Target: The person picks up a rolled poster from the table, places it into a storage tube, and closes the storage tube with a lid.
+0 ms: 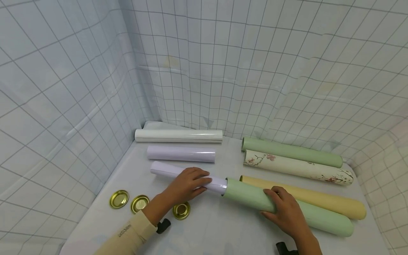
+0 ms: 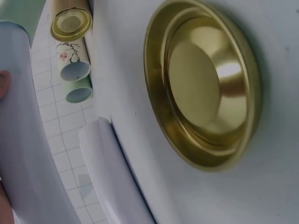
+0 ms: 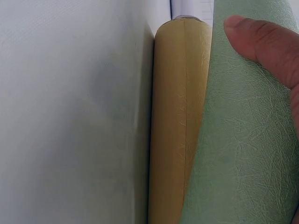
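Observation:
My left hand (image 1: 188, 184) grips a glossy lavender roll (image 1: 165, 169), fingers over its top and thumb along the near side. The roll's right end sits inside the open left end of a pale green tube (image 1: 247, 194). How deep it reaches is hidden. My right hand (image 1: 285, 210) holds that green tube around its middle, thumb on the near side. In the right wrist view, the tube's textured green surface (image 3: 247, 126) lies under the thumb, beside a yellow tube (image 3: 175, 116). The left wrist view shows the lavender roll (image 2: 32, 149) entering the green tube at upper left.
Behind lie a white roll (image 1: 178, 136) and another lavender roll (image 1: 181, 154). At right are a second green tube (image 1: 293, 150), a floral tube (image 1: 287, 166) and the yellow tube (image 1: 334, 203). Gold round lids (image 1: 119, 199) lie front left. Gridded sheets wall the table's back and sides.

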`<action>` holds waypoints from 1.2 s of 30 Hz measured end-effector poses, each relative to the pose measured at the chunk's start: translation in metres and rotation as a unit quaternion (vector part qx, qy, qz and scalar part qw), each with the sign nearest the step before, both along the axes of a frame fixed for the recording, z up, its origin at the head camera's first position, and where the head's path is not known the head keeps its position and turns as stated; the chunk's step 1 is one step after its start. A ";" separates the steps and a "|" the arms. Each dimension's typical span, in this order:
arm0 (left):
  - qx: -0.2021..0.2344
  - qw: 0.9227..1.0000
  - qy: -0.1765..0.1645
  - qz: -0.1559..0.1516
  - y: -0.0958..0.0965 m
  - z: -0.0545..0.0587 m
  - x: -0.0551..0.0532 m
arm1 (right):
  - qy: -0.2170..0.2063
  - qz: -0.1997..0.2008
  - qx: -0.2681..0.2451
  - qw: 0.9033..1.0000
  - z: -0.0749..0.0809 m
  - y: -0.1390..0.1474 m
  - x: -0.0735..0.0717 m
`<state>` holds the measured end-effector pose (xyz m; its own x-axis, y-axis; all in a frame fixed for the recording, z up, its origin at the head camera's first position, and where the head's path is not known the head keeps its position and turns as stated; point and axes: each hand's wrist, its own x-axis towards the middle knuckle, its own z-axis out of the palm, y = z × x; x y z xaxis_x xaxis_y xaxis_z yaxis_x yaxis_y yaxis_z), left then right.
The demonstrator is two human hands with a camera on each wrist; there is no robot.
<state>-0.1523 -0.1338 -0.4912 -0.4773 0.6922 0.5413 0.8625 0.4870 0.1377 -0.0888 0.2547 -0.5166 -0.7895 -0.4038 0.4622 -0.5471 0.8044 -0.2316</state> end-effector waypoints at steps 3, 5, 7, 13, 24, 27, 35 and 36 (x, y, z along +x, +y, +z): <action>0.000 1.000 0.019 -0.004 0.004 -0.001 0.000 | 0.002 0.002 0.002 1.000 -0.001 0.000 -0.001; 0.000 1.000 0.025 -0.005 0.006 -0.001 0.000 | 0.003 0.002 0.004 1.000 -0.001 -0.001 -0.001; 0.000 0.999 0.032 -0.007 0.008 -0.001 0.000 | 0.004 0.002 0.004 1.000 -0.002 -0.001 -0.001; 0.002 0.999 0.043 -0.007 0.013 0.000 0.001 | 0.008 -0.001 0.002 1.000 -0.002 -0.002 0.000; 0.000 0.998 0.060 -0.017 0.023 -0.004 0.003 | 0.005 0.003 0.004 1.000 -0.003 -0.007 0.001; -0.002 0.999 0.051 -0.016 0.023 -0.005 0.004 | 0.003 0.001 0.008 1.000 -0.003 -0.007 0.001; -0.002 0.999 0.039 -0.018 0.019 -0.008 0.005 | -0.002 0.003 0.011 1.000 -0.005 -0.009 0.001; -0.001 0.999 0.040 -0.019 0.018 -0.008 0.005 | -0.003 0.004 0.011 1.000 -0.005 -0.009 0.000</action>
